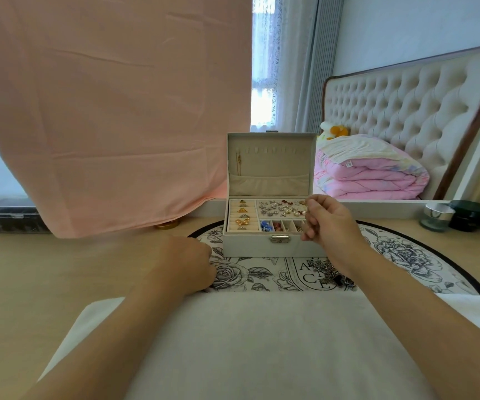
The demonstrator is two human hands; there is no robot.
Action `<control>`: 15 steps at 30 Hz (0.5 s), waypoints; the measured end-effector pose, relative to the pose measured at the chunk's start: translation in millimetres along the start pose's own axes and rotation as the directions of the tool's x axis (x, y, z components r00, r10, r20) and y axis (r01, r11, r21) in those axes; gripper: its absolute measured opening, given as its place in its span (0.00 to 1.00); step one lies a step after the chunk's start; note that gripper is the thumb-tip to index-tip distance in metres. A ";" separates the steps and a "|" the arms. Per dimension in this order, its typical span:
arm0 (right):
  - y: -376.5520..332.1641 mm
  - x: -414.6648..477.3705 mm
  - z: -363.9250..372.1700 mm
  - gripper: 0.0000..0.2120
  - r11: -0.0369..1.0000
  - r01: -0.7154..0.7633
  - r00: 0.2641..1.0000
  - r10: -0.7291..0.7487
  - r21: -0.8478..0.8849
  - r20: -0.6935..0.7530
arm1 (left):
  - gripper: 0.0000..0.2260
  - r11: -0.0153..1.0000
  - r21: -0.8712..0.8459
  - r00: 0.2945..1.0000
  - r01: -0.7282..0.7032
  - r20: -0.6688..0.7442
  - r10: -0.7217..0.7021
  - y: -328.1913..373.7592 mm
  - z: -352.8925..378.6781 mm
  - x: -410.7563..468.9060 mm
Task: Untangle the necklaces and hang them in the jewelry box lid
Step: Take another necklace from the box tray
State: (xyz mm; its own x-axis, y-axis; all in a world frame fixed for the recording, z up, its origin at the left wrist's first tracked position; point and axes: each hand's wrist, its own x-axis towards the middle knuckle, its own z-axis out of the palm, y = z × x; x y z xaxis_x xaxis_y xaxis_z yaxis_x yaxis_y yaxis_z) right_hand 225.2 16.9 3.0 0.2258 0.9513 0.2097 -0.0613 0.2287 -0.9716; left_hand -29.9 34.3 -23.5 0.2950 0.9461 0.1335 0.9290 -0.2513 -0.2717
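Fingers of the right hand are curling at 3 o'clock of the jewelry box; whether pinching anything, one cannot tell. At 9 o'clock the left hand is hiding its fingers.

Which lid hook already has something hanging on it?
The leftmost hook in the white jewelry box's open lid: a thin gold chain hangs there; the others are bare.

The open jewelry box stands on a round floral mat, the right hand raised before its right side with fingers curled (perhaps pinching something fine), the tangled necklaces lying beneath that forearm.
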 end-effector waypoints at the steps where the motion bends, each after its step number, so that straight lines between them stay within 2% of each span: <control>1: -0.1 -0.2 0.5 0.06 1.000 0.008 1.000 -0.008 -0.017 0.011 | 0.11 1.000 0.026 1.000 -0.006 -0.014 0.006 2.5 -2.8 0.1; 3: -0.8 -0.3 1.9 0.06 0.999 0.021 0.999 -0.020 -0.036 0.027 | 0.11 0.998 -0.001 0.996 -0.058 -0.074 0.058 11.6 -6.2 -0.5; 5: -2.4 -1.2 2.0 0.06 0.995 0.035 0.998 -0.031 -0.091 0.050 | 0.10 0.980 -0.114 0.977 -0.162 -0.158 0.143 24.3 -7.5 -3.0; 7: -3.4 -1.9 -1.8 0.05 0.942 0.084 0.991 -0.047 -0.324 0.122 | 0.11 0.941 -0.190 0.946 -0.278 -0.224 0.234 34.5 -5.8 -3.6; 9: -4.6 -4.0 -6.7 0.06 0.786 0.156 0.965 0.007 -0.598 0.261 | 0.11 0.903 -0.217 0.911 -0.370 -0.276 0.307 38.6 -2.1 -0.9; 11: -4.5 -7.0 -10.1 0.06 0.584 0.226 0.914 0.150 -0.779 0.378 | 0.11 0.881 -0.257 0.901 -0.397 -0.292 0.321 38.7 1.4 1.1; 13: -3.0 -11.3 -9.8 0.07 0.312 0.326 0.862 0.289 -0.893 0.416 | 0.11 0.876 -0.277 0.901 -0.396 -0.303 0.311 39.1 3.4 0.7; 15: -1.9 -14.2 -7.1 0.07 0.096 0.389 0.853 0.338 -0.916 0.398 | 0.11 0.876 -0.242 0.881 -0.418 -0.342 0.326 41.3 5.4 0.0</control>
State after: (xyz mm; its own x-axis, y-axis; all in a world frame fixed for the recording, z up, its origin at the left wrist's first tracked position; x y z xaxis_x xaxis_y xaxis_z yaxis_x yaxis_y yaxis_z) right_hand 229.0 1.5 1.1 -0.2151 0.9708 -0.1061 0.9727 0.2032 -0.1122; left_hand 7.3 25.1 -39.8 0.6393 0.6821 0.3549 0.7444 -0.6647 -0.0635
